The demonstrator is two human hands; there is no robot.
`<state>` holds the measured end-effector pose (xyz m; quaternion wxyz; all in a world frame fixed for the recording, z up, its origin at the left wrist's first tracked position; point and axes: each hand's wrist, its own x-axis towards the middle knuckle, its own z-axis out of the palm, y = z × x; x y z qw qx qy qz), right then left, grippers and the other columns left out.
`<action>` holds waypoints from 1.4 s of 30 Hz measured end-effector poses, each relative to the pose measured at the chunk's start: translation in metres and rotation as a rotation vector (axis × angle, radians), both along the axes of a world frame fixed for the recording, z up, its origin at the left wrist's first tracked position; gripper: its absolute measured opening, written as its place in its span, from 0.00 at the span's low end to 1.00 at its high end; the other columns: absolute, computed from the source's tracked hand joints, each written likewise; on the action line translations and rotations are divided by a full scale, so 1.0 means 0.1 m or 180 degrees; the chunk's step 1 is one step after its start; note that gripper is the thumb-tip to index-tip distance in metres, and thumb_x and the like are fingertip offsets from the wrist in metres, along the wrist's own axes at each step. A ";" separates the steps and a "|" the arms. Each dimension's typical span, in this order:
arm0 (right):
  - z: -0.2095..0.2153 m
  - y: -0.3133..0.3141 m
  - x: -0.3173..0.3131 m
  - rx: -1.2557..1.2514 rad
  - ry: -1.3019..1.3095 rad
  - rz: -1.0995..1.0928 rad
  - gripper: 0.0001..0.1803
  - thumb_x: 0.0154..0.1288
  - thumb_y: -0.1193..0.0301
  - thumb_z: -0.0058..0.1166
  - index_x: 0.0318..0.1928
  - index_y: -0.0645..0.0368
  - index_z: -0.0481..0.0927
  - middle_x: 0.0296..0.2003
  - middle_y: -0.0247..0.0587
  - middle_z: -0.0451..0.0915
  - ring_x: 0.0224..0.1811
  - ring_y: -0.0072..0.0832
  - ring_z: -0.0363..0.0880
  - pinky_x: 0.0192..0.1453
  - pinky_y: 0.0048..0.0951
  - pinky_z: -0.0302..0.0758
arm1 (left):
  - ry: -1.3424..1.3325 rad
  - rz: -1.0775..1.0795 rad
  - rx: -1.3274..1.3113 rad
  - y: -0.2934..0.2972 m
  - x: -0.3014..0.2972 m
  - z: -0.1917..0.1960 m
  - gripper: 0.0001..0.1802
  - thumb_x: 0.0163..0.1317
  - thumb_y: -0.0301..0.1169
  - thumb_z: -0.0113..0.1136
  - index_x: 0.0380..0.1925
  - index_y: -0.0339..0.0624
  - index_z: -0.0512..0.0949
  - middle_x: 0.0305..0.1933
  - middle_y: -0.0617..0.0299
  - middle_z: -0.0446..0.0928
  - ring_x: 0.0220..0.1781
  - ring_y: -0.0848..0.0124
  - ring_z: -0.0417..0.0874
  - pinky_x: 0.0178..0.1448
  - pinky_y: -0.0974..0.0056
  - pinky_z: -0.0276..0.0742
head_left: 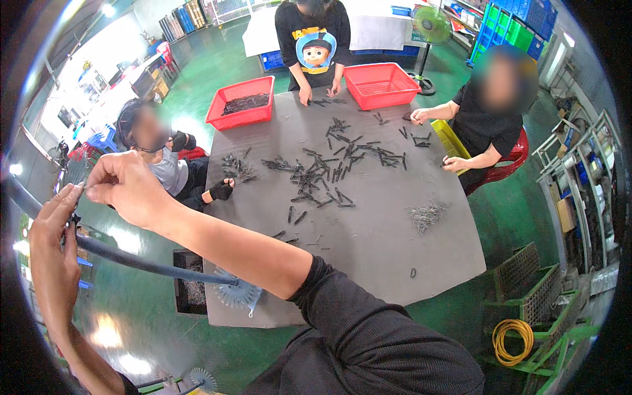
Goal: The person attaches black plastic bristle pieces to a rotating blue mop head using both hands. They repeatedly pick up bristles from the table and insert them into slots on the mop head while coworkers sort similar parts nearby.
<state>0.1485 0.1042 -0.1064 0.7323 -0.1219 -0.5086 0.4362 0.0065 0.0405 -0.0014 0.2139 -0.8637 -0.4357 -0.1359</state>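
Both my hands are raised at the far left, close together over a long blue-grey bar point(151, 259). My left hand point(54, 230) has its fingers closed on a small dark piece point(74, 217) whose kind I cannot make out. Just to its right, my right hand point(125, 184) pinches with thumb and fingertips at the top of that spot; what is between them is too small to name. The bar runs down to a pale blue slotted disc point(238, 291) at the table's near left edge. Slim black clip-like pieces point(319, 171) lie scattered across the grey table point(368, 253).
Three people sit or stand round the table, their hands among black pieces. Two red baskets point(240, 121) point(382, 99) sit at the far edge, the left one holding dark pieces. Thin metal bits point(428, 214) are heaped at the right. A dark crate point(189, 283) stands below the bar.
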 end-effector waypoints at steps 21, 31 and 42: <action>0.03 -0.28 -0.24 0.0343 -0.0552 -0.2151 0.05 0.49 0.79 0.59 0.26 0.62 0.75 0.23 0.42 0.77 0.32 0.41 0.76 0.46 0.45 0.65 | -0.0100 0.0024 0.0181 0.01 -0.14 -0.05 0.26 0.51 0.10 0.47 0.51 0.35 0.74 0.56 0.49 0.73 0.59 0.54 0.72 0.63 0.57 0.64; 0.04 -0.09 -0.30 0.0292 -0.0448 -0.0642 0.03 0.52 0.80 0.58 0.27 0.66 0.77 0.22 0.36 0.76 0.27 0.19 0.72 0.33 0.24 0.69 | 0.0111 -0.0044 0.0371 -0.11 -0.26 0.00 0.25 0.51 0.13 0.49 0.51 0.38 0.75 0.55 0.50 0.74 0.58 0.54 0.73 0.62 0.58 0.65; 0.01 -0.03 0.67 -0.0065 -0.0803 -0.0945 0.06 0.57 0.74 0.58 0.35 0.64 0.81 0.31 0.35 0.81 0.35 0.20 0.77 0.43 0.22 0.71 | 0.0018 -0.0225 0.0079 -0.02 -0.32 0.15 0.23 0.50 0.15 0.52 0.49 0.40 0.76 0.54 0.51 0.76 0.53 0.52 0.76 0.59 0.56 0.69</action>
